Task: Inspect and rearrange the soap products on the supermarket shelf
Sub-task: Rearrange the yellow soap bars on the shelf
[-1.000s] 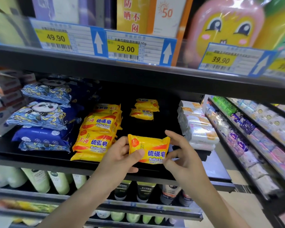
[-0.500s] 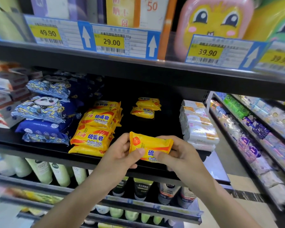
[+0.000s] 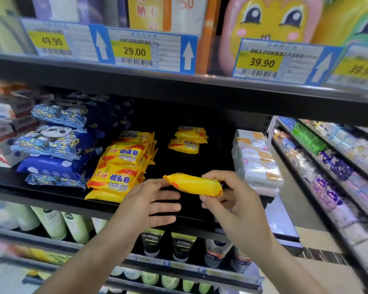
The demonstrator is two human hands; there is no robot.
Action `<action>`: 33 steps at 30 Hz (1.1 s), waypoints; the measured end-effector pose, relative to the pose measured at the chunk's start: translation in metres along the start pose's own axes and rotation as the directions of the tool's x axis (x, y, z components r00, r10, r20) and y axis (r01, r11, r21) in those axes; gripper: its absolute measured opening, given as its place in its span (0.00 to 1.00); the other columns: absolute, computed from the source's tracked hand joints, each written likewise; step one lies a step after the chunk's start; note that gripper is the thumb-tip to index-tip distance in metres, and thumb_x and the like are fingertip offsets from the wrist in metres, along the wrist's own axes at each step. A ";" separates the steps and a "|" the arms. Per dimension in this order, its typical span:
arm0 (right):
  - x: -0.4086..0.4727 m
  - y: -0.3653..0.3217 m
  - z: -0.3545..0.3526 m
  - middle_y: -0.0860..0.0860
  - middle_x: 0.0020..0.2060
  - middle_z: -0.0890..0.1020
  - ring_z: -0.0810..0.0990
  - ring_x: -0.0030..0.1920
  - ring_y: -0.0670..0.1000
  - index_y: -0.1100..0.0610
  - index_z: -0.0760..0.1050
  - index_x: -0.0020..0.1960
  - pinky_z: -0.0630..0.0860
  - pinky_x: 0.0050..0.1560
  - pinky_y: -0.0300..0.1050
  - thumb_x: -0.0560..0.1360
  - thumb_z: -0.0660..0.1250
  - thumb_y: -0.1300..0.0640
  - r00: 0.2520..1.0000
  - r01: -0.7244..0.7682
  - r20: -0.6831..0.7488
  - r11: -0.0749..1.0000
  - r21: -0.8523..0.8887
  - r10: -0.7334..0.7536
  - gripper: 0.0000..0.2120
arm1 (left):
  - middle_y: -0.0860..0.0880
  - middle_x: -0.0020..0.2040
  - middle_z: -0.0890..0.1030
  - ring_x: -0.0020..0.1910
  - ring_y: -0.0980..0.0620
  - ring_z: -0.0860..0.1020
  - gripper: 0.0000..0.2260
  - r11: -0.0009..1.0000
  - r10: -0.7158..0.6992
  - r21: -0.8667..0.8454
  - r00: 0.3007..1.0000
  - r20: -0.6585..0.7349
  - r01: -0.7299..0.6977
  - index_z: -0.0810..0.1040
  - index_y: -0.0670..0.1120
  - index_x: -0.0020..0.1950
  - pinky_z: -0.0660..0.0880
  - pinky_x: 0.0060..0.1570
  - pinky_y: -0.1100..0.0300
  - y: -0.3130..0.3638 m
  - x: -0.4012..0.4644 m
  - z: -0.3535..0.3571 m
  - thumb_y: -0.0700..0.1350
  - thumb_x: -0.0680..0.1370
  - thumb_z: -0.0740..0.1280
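Yellow soap bar (image 3: 194, 185) pinched in right hand (image 3: 235, 205), long axis sideways, front of yellow stack (image 3: 120, 166); left hand (image 3: 149, 205) beside it, fingers straight, empty.

We are observing the right hand (image 3: 232, 200) gripping a yellow plastic-wrapped soap bar (image 3: 194, 185) by its right end, edge-on, above the black shelf (image 3: 40, 188). The left hand (image 3: 149, 203) is lying open, fingertips touching the bar's left end. We are noting a stack of yellow sulfur soap packs (image 3: 120, 166) standing just left, and two more (image 3: 188, 141) sitting further back.
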State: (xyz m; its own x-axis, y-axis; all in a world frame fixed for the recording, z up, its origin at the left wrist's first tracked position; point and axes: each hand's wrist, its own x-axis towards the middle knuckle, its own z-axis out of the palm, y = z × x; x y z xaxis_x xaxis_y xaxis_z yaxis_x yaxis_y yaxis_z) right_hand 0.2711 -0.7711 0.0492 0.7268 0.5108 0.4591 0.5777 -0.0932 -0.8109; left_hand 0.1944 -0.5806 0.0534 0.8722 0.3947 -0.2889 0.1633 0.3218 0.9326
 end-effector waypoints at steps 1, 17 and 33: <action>0.000 0.001 0.000 0.45 0.51 0.81 0.84 0.46 0.52 0.41 0.77 0.58 0.81 0.44 0.47 0.77 0.73 0.63 0.999 0.050 -0.007 0.998 -0.043 -0.051 0.18 | 0.42 0.48 0.88 0.44 0.43 0.87 0.14 0.999 -0.048 -0.020 0.999 0.006 0.048 0.79 0.45 0.60 0.83 0.34 0.54 0.004 -0.001 0.001 0.51 0.86 0.59; -0.002 0.019 0.003 0.44 0.70 0.69 0.74 0.63 0.40 0.43 0.76 0.60 0.77 0.49 0.38 0.70 0.72 0.64 0.953 0.294 0.047 0.883 -0.366 -0.298 0.23 | 0.43 0.48 0.87 0.43 0.46 0.86 0.10 0.993 -0.114 0.056 0.974 0.196 0.105 0.86 0.43 0.54 0.84 0.38 0.59 0.011 0.008 0.002 0.45 0.75 0.74; 0.014 0.003 -0.007 0.45 0.40 0.81 0.78 0.32 0.53 0.41 0.77 0.62 0.76 0.30 0.50 0.84 0.61 0.53 0.884 -0.438 -0.074 0.874 0.212 0.461 0.11 | 0.51 0.55 0.86 0.56 0.52 0.85 0.12 0.947 0.236 0.174 0.952 0.195 -0.271 0.78 0.48 0.62 0.83 0.54 0.58 0.005 0.005 -0.001 0.40 0.80 0.70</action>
State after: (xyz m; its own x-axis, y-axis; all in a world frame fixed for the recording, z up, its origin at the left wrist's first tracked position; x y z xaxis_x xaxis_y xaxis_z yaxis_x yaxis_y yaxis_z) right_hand 0.2854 -0.7705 0.0555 0.9366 0.3454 0.0592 0.1079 -0.1235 -0.9865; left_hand 0.1993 -0.5765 0.0565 0.9587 0.2842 -0.0123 -0.0013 0.0477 0.9989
